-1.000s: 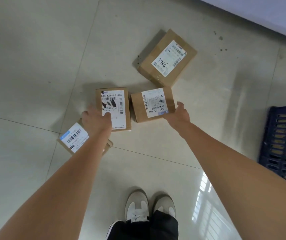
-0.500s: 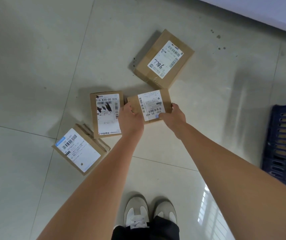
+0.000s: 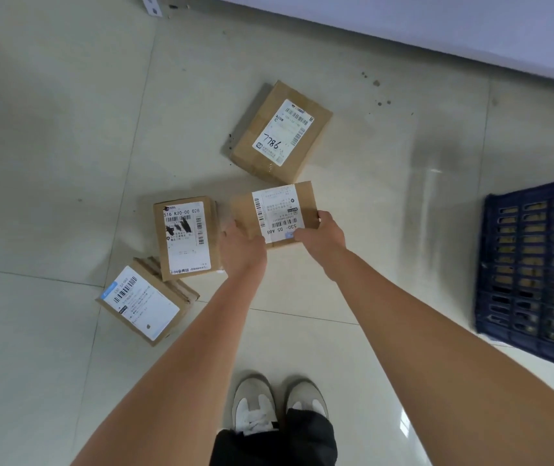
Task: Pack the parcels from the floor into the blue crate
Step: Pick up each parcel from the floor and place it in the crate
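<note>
Both hands grip one small parcel (image 3: 275, 213) at mid-frame: left hand (image 3: 242, 247) on its lower left corner, right hand (image 3: 322, 234) on its lower right edge. Three more parcels lie on the tiled floor (image 3: 50, 129): upper centre (image 3: 280, 131), left of centre (image 3: 186, 237), lower left (image 3: 144, 302). At the right edge stands the blue crate (image 3: 534, 270).

I see four brown cardboard parcels, each labelled: one held parcel (image 3: 275, 214) gripped at centre, a far parcel (image 3: 280, 132) marked 7786, an upright parcel (image 3: 186, 237) left of centre, a near-left parcel (image 3: 144, 301) lying flat. The blue crate (image 3: 534, 270) stands right.
</note>
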`<state>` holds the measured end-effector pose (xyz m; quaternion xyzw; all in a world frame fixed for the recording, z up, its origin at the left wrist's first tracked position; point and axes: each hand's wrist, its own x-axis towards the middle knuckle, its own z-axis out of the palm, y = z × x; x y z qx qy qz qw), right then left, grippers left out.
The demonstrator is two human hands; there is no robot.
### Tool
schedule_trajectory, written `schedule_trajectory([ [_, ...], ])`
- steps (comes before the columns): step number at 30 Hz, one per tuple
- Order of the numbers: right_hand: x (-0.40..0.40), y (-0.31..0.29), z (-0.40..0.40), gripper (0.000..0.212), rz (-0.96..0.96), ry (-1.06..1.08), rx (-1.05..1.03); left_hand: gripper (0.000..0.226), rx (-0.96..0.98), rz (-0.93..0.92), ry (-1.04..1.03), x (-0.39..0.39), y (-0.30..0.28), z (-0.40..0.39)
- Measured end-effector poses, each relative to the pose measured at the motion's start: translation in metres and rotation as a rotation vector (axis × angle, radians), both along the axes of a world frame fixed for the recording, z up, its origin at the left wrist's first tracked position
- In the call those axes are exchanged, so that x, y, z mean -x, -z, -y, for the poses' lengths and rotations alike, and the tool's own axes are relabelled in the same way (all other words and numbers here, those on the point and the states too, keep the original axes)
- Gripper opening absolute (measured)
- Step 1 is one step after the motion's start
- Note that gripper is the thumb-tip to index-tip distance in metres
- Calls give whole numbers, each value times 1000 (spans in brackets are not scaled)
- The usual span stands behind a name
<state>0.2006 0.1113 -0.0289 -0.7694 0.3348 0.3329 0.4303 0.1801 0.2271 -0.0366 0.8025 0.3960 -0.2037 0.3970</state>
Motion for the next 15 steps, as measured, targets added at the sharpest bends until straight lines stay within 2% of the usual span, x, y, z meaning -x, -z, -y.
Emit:
schedule_trajectory([
  [4,10,-59,30,60,44,50,-29,39,-38,-3,46,5,-54,28],
  [8,22,-116,81,59,76,59,-77,43,15,8,25,10,-112,73],
  [12,31,-168,158,54,144,68,-109,54,89,79,13,18,-166,142],
  [15,40,-199,231,50,211,56,-140,53,116,178,12,23,-197,207],
])
